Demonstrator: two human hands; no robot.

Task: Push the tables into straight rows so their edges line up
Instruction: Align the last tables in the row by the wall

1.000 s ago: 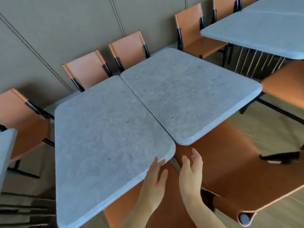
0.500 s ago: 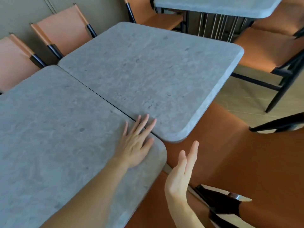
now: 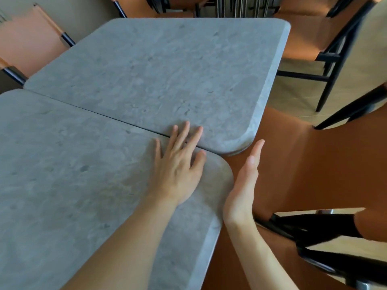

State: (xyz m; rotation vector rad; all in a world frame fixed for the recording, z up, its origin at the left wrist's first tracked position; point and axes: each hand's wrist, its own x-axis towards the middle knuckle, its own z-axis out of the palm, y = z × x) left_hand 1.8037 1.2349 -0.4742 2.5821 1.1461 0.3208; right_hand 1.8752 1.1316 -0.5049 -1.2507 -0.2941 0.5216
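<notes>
Since a second ago my left hand (image 3: 178,170) moved up onto the near counter (image 3: 73,174), flat, fingers spanning the seam onto the far counter (image 3: 167,70). Right hand (image 3: 244,185) straight, edge-on beside the near corner, holding nothing.

Two grey stone-look tables with rounded corners, near table (image 3: 62,185) filling the frame from 6 to 9 o'clock, far table (image 3: 167,76) toward 12 o'clock, long edges butted along a thin dark seam, right-hand ends staggered, far table's corner jutting further toward 3 o'clock
</notes>
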